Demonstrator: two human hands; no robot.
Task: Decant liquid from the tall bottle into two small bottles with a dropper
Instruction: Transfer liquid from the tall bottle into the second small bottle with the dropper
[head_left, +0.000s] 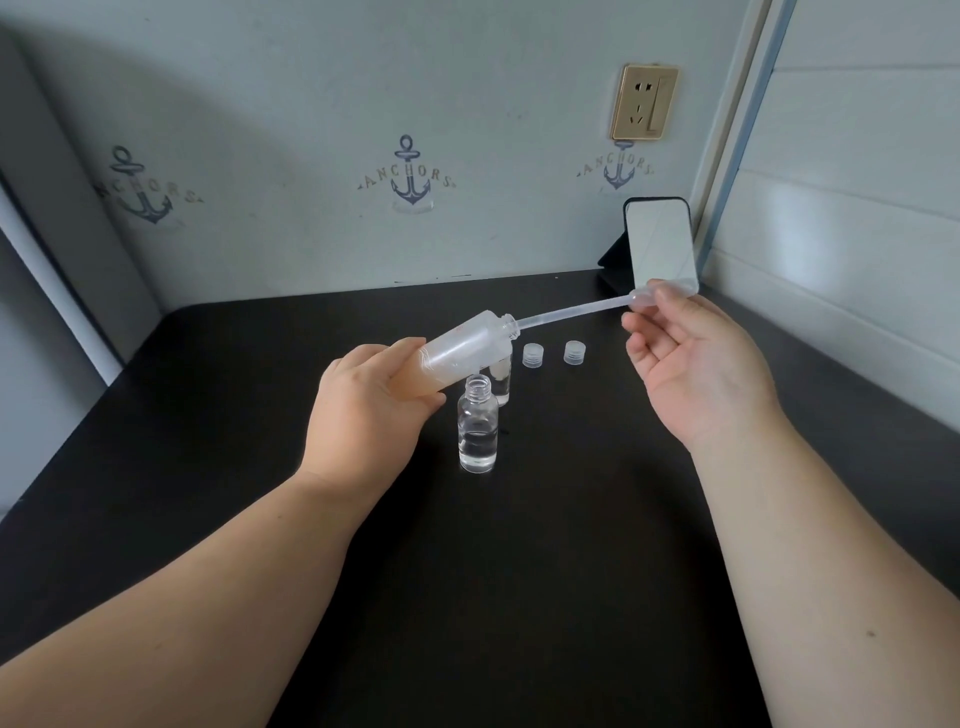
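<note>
Dropper (571, 310), light, soft plastic, is best pinched at its bulb as the right hand (691, 358) does at two o'clock, while the left hand (371, 410) grips the tilted tall bottle (462, 348).

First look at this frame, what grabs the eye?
Mid-frame, the left hand grips the tall bottle tilted nearly flat, while the right hand pinches the bulb of a dropper whose tip sits in the bottle's mouth. Just below stands an open small bottle partly filled with clear liquid, on the black table.
</note>
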